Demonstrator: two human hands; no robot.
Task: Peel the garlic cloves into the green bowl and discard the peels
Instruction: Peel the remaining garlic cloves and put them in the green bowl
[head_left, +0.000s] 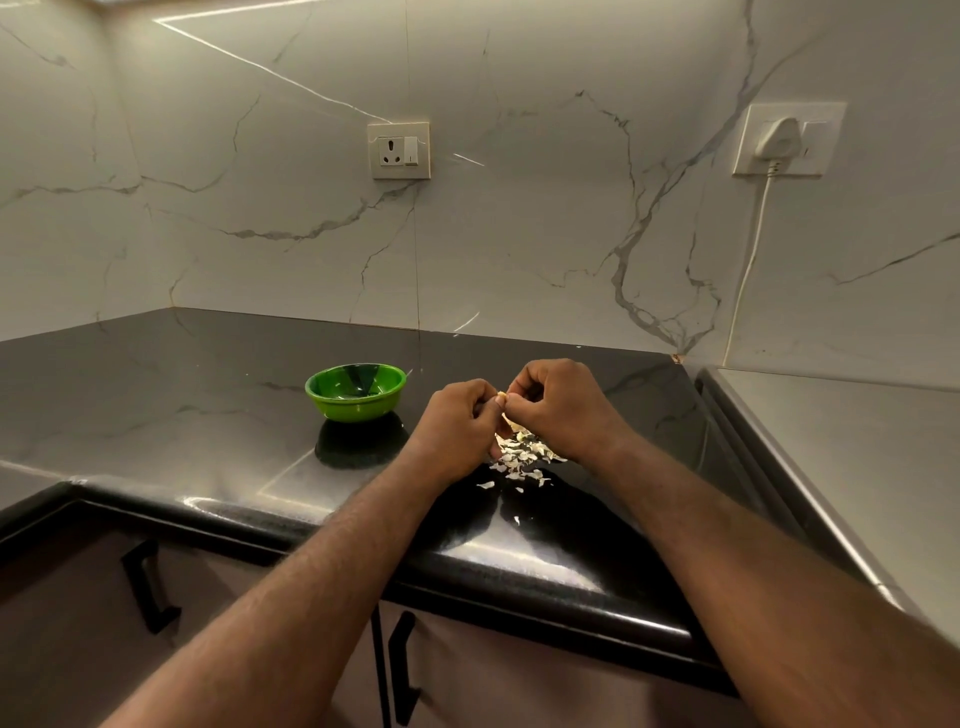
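On the black countertop, just right of the green bowl, left hand and right hand pinch one garlic clove above scattered peels, apparently mid-peel; next, strip the skin and carry the clove left to the bowl.

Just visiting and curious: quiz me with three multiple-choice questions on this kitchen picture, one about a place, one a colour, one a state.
1. Relative to the left hand and right hand, the green bowl sits: A left of both; B right of both; C between them.
2. The counter is: A white; B black; C red.
3. Both hands are: A flat on the counter; B inside the bowl; C pinching a garlic clove.
Answers: A, the bowl stands apart at their left; B, its top is glossy black; C, fingers of both meet on the clove.
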